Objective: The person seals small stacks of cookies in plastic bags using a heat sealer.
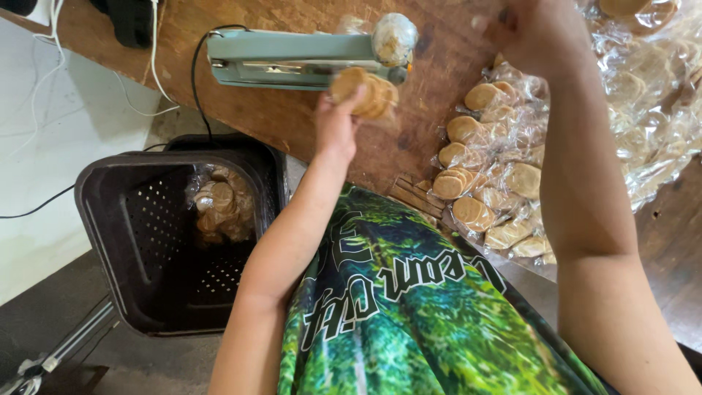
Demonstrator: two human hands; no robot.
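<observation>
Gripping a clear bag of round biscuits (363, 93) in the left hand (338, 121), fingers wrapped around the stack, thumb pressed on its near side, bag held in the air just in front of the teal heat sealer (292, 60) and above the table edge. Raised at the top of the view, blurred, the right hand (537, 33); cannot tell whether clenched or loose, nor whether holding anything.

Judged risky: a one-handed hold on slick film, so possibly a slip and a drop to the floor, short of the black perforated crate (110, 219). Possibly a spill too, with the bag mouth not visibly closed and the stack tilted. Film or fingertips close to the sealer's bar, so perhaps a scorch or a melted patch. Close to the near edge, the heap of bagged biscuits (482, 183), likely to slide off at a nudge from the right forearm. Black cord (196, 88) hanging from the sealer toward the crate, easy to snag.

Worn brown wooden table (439, 80), scratched and stained, crinkled clear film piled at its right end. Below left, a few filled bags (223, 205) lying inside the crate. Pale floor beyond, white cables (51, 51) trailing across it, dark ground nearer the body
</observation>
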